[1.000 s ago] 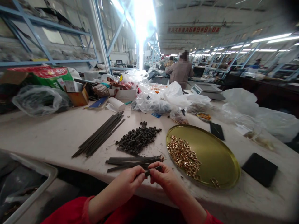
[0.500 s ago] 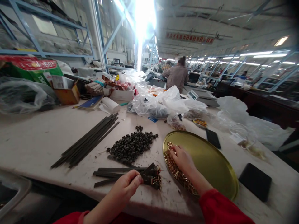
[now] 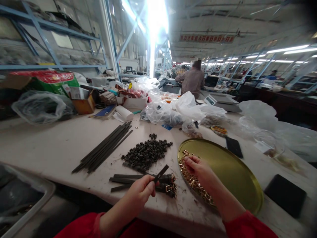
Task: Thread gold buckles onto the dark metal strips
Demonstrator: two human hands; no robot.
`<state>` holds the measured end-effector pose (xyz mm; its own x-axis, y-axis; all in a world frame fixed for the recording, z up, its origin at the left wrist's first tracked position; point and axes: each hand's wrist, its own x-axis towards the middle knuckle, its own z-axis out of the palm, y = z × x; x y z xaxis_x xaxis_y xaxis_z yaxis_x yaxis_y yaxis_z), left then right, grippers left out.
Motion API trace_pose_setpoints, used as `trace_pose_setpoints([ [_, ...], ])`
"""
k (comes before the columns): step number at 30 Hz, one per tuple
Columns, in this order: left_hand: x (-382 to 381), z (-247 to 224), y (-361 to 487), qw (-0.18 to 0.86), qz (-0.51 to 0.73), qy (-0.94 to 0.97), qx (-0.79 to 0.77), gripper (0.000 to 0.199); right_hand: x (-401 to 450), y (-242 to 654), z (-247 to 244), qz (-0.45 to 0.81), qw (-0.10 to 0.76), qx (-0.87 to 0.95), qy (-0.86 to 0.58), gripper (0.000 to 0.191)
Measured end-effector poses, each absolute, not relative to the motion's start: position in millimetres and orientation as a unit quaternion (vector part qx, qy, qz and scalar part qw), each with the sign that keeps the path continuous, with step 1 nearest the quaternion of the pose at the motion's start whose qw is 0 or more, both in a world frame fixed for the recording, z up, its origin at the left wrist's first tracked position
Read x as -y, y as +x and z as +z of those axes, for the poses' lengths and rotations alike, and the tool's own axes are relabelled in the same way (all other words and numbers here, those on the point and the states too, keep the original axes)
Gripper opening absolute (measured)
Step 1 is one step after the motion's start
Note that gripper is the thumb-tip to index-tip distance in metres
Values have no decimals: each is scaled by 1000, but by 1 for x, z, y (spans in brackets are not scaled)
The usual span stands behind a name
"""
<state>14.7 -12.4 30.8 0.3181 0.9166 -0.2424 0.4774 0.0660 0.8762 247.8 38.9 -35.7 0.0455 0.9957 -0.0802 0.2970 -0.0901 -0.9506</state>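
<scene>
My left hand [image 3: 143, 190] pinches a dark strap [image 3: 162, 172] near its end, which points up and to the right and has a small slot. Just beyond that hand lies a bundle of dark straps with gold buckles [image 3: 170, 187] at their right ends. My right hand [image 3: 199, 169] is over the left side of a round gold tray [image 3: 230, 168], with fingertips pressed together at a heap of small gold buckles [image 3: 192, 181]. Whatever is between those fingertips is hidden.
A heap of small dark loops [image 3: 146, 153] lies mid-table, with long dark strips [image 3: 105, 147] to its left. Clear plastic bags [image 3: 173, 110] fill the back. Dark flat pads [image 3: 284, 195] lie right of the tray. A plastic bin [image 3: 47, 191] stands lower left. A person [image 3: 193, 81] is farther off.
The view has turned slightly left. The strap end in my left hand now sticks up more clearly above the bundle. My right hand's fingers have drawn together at the buckles.
</scene>
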Motion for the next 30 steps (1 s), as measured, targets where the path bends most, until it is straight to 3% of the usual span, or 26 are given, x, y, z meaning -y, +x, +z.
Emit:
trace_pose_setpoints([
  [4,19,43,23,505,253,625,-539,25,10,203,-11,654,509,329,-453,31],
  [7,27,48,29,522,265,608,-537,25,37,174,0,746,537,184,-350,28],
  [13,40,50,28,516,276,602,-543,23,58,149,-1,723,560,215,-343,28],
  [22,44,46,22,437,289,633,-569,19,60,143,0,666,550,305,-401,46],
  [30,45,47,19,432,251,635,-590,18,64,141,-6,663,536,315,-418,34],
])
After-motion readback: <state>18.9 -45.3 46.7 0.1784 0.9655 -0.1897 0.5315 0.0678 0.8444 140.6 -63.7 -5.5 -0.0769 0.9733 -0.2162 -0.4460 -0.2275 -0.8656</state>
